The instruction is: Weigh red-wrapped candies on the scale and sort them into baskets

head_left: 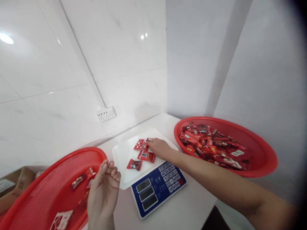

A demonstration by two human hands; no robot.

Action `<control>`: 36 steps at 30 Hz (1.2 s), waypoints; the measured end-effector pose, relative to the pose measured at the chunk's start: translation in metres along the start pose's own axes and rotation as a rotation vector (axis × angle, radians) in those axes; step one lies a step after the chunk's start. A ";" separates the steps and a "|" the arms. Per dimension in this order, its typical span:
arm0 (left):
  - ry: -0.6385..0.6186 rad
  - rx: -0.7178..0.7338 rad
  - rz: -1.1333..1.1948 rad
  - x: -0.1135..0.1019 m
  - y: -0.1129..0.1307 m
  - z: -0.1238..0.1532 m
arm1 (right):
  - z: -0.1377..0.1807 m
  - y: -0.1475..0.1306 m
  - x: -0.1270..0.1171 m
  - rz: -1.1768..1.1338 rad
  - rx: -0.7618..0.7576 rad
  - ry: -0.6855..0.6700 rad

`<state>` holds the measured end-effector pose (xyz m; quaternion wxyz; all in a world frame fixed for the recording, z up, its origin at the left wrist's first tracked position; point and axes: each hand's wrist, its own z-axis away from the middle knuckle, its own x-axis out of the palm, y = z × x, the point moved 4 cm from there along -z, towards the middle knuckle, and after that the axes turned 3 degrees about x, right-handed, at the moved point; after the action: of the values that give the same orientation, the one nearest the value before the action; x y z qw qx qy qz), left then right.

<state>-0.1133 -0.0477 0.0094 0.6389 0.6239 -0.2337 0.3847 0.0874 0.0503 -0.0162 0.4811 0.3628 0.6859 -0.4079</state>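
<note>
My left hand [105, 185] hovers palm up between the left basket and the scale, its fingers loosely curled and nothing visible in it. My right hand [159, 147] reaches over the white weighing tray [124, 150], its fingers closed on a small red snack packet [150, 139] that they partly hide. Beside it on the tray lie a white-dotted red packet [139, 144], a larger red packet with dark lettering [146, 156] and a darker red packet [134, 164]. Beneath the tray's front edge is the blue panel of a digital scale [158, 188] with its keypad and three displays.
A red basket [263, 159] heaped with red snack packets stands at the right. Another red basket [31, 195] at the left holds several packets. Behind it is a cardboard box [22, 182]. The white table [192, 204] meets tiled walls with a socket [106, 114].
</note>
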 end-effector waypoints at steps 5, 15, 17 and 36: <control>0.026 -0.013 -0.029 0.001 0.002 0.000 | 0.009 0.008 -0.019 0.018 0.064 0.023; 0.138 -0.055 -0.009 -0.003 -0.002 -0.004 | 0.070 0.153 -0.087 -0.040 0.370 -0.025; 0.140 -0.067 -0.009 -0.004 -0.005 -0.005 | 0.079 0.178 -0.074 -0.046 0.439 -0.062; 0.094 -0.051 -0.057 -0.016 -0.006 -0.016 | 0.112 0.230 -0.109 -0.312 0.479 -0.223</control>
<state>-0.1209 -0.0351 -0.0086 0.6754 0.5952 -0.1953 0.3892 0.3631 0.0303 0.0171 0.3858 0.3091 0.5608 -0.6641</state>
